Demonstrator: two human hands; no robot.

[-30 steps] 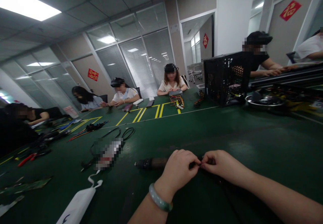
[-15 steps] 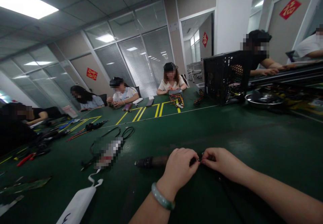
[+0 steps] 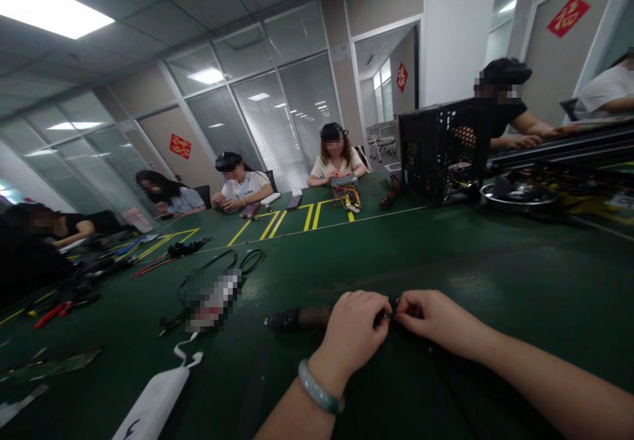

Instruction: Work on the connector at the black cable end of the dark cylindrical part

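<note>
My left hand, with a pale green bangle on the wrist, is closed in a pinch on the green table. My right hand is pinched too, fingertips meeting the left ones around a small dark part that I cannot make out. A dark cylindrical tool lies just left of my left hand, its end hidden behind the fingers. Thin black cables run from under my right hand toward me.
A black perforated metal case stands far right beside a round metal dish. Black cables, a white bag and red-handled pliers lie at left. Several people sit around the table's far and right sides.
Both hands stay pinched together at the same spot; they shifted only slightly upward in view. Nothing else on the table moved.
</note>
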